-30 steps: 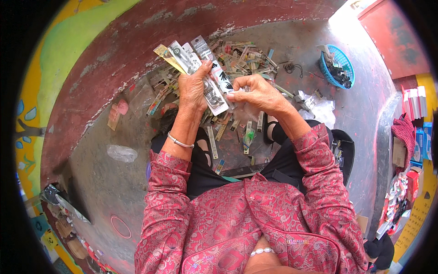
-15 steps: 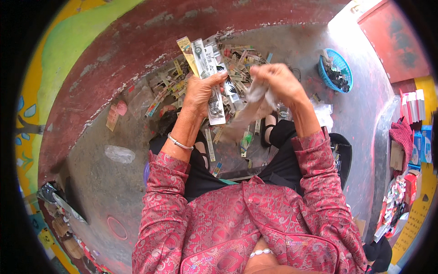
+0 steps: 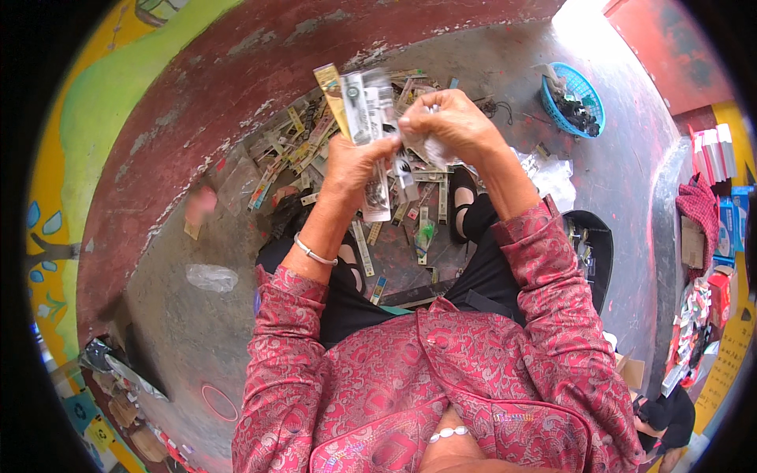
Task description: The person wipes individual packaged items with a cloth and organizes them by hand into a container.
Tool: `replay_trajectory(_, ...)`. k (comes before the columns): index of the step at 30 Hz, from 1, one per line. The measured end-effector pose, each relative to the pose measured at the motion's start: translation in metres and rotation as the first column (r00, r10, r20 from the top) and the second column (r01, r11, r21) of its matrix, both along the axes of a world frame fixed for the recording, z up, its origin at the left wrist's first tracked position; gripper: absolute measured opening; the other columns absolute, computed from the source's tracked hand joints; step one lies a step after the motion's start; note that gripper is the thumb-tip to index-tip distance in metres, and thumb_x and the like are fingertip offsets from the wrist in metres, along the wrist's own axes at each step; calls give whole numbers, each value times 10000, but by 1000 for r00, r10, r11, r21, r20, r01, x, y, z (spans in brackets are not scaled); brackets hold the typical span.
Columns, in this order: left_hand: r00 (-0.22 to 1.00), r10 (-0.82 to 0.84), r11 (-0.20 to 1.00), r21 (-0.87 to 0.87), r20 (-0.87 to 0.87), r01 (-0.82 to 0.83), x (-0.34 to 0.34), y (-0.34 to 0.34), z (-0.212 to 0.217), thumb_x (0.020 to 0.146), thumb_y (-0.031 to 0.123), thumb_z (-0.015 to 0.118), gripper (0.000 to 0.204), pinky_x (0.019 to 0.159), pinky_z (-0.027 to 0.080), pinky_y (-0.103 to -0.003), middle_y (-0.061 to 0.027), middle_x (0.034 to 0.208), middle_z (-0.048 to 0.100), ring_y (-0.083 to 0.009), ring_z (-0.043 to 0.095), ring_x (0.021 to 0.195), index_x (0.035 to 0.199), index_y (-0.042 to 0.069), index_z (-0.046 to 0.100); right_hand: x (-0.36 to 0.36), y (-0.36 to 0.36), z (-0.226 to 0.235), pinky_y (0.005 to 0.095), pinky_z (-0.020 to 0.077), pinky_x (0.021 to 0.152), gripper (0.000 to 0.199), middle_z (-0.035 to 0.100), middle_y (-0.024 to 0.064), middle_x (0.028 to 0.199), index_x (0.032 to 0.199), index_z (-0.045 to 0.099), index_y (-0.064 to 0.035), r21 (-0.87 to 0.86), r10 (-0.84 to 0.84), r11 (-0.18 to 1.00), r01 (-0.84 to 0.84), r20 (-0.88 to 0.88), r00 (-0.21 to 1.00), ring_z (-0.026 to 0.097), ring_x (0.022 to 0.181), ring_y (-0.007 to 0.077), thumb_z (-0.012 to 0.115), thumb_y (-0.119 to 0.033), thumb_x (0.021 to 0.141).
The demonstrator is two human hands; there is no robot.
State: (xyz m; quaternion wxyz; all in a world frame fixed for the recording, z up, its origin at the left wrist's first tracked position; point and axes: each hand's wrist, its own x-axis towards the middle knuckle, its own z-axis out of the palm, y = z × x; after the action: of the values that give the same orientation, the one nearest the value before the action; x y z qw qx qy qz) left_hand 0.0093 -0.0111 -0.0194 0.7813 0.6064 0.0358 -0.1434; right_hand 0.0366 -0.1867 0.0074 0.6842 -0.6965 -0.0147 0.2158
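Sorting and gathering flat packets into a fan, by the look of it. Left hand [image 3: 355, 162] clenched around a fan of long narrow packets [image 3: 364, 106], raised above the floor heap of packets [image 3: 315, 142], thumb pressing them flat. Right hand [image 3: 449, 126] curled just beside the fan, touching its right edge, fingers pinched on a crumpled clear wrapper [image 3: 426, 151]; whether a further packet sits inside that pinch cannot be told. Likely the stage of adding one more piece to the bunch, or stripping a wrapper from it. Next move probably calling for a steady left grip while sliding the piece in square with the rest, without letting the fan splay or slip.

Around the heap: more loose strips [image 3: 371, 244] lying nearer than the heap, between the feet in black shoes [image 3: 461, 189]. A blue plastic basket [image 3: 574, 98] holding dark bits, well to the right of the heap. A white crumpled bag [image 3: 552, 173] right of the heap, near the knee. A clear plastic scrap [image 3: 209, 276] on the bare concrete, left of the heap and well apart. A dark red curved wall [image 3: 236, 71] behind the heap. Nothing blocking the hands; only the scattered litter below making a dropped packet hard to pick out again.
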Motion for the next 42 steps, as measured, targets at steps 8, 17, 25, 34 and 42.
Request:
replay_trajectory(8, 955, -182, 830, -558, -235, 21, 9, 17, -7, 800, 169, 629, 202, 442, 485, -209, -56, 772, 606, -54, 544, 556, 950, 51, 562, 3, -21, 10, 216, 452, 503, 161, 593, 12, 669, 739, 593, -54, 390, -169, 897, 207, -128, 977, 553, 562, 83, 648, -190, 803)
replay_trajectory(17, 860, -510, 329, -925, -7, 188, -3, -5, -18, 830, 181, 578, 208, 467, 353, -172, -39, 722, 548, -93, 371, 582, 948, 11, 550, -1, 16, 10, 234, 484, 599, 243, 602, 38, 785, 950, 588, -28, 357, -64, 928, 103, -120, 991, 584, 695, 116, 668, -158, 761)
replay_trajectory(25, 864, -459, 671, -718, -206, 185, 5, -13, -13, 850, 201, 541, 326, 565, 464, -187, -147, 893, 604, -147, 561, 731, 1049, -56, 513, -2, -5, 14, 263, 490, 465, 118, 608, 89, 700, 774, 562, -20, 464, -158, 843, 272, -269, 950, 587, 549, 147, 669, -13, 725)
replay_trajectory(34, 945, -301, 916, -315, -130, 249, 7, -26, 8, 789, 175, 627, 328, 604, 523, -233, -129, 854, 629, -153, 626, 696, 1042, -9, 527, 0, -17, 3, 261, 477, 499, 107, 585, 70, 662, 725, 572, -9, 131, -228, 965, 226, 0, 974, 562, 563, 136, 637, -85, 763)
replay_trajectory(42, 969, -202, 972, -150, -144, 180, 19, -36, 4, 727, 105, 665, 342, 608, 504, -255, -84, 821, 624, -166, 623, 682, 1025, -3, 537, 14, -47, 6, 278, 476, 593, 171, 625, 76, 735, 764, 613, -24, 368, -641, 724, 583, 49, 766, 594, 676, 146, 587, -185, 812)
